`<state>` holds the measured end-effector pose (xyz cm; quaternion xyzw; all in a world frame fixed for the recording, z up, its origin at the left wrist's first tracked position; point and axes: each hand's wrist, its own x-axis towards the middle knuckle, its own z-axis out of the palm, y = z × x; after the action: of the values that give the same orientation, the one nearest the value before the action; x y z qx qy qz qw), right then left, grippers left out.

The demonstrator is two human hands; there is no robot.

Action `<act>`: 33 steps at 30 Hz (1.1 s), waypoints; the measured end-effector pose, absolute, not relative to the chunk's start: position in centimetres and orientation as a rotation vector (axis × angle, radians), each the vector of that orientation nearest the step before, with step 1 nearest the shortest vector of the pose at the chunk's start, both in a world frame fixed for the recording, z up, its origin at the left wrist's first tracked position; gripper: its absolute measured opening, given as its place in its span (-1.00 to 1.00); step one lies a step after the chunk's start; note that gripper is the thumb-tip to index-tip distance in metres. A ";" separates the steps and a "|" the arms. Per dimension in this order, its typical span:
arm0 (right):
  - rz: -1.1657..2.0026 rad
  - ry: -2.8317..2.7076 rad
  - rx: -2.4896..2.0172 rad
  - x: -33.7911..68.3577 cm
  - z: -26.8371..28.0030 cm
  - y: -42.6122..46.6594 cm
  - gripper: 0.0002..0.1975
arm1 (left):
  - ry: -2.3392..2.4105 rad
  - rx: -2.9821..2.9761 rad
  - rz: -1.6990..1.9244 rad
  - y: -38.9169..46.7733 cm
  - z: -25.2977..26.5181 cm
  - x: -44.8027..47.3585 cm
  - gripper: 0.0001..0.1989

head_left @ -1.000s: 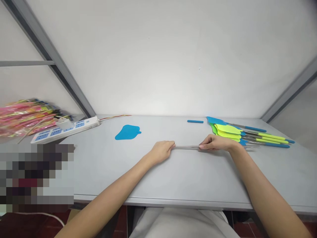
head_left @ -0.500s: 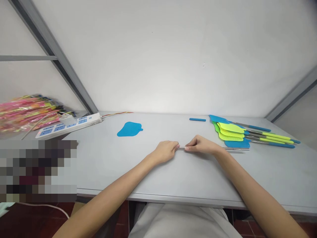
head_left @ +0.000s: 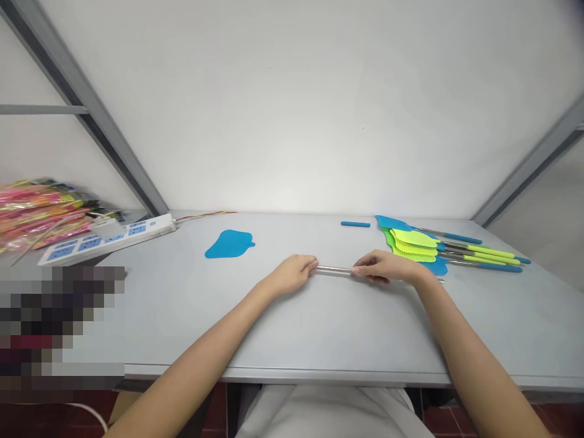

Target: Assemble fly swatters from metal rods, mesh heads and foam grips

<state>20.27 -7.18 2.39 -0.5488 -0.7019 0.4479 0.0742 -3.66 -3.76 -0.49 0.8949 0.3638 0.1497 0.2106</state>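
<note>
The left hand (head_left: 292, 275) is closed around one end of a thin metal rod (head_left: 334, 269). The right hand (head_left: 385, 267) pinches the rod a little way along. The rod lies low over the grey table (head_left: 319, 322), in the middle. Only a short shiny piece shows between the two hands; the ends are hidden inside the fists, and I cannot tell how far the rod goes past the right hand.

A blurred block hides the left near corner. The pink packets (head_left: 36, 210) are cut off at the left edge.

Just right of the right hand lies a pile of fly swatters (head_left: 438, 248), close by. A blue swatter head (head_left: 228, 244), a small blue handle sleeve (head_left: 354, 224) and a power strip (head_left: 109, 234) lie farther back. The table in front of the hands has open room up to its near edge.
</note>
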 end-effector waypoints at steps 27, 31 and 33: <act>1.270 -2.051 -1.624 24.7 1.6 -7.3 -0.60 | 1.197 2.523 0.261 -3.4 -0.3 -6.0 -0.60; 1.223 -2.120 -1.616 24.3 1.5 -7.3 -0.57 | 1.217 2.494 0.249 -3.3 -0.3 -6.2 -0.59; 1.181 -2.143 -1.613 24.0 1.4 -7.2 -0.57 | 1.217 2.491 0.242 -3.2 -0.3 -6.2 -0.59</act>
<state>24.02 -7.22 1.43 -0.5473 -0.7272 0.4009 0.1051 -6.21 -3.18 -0.29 0.8808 0.4301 0.0856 0.1783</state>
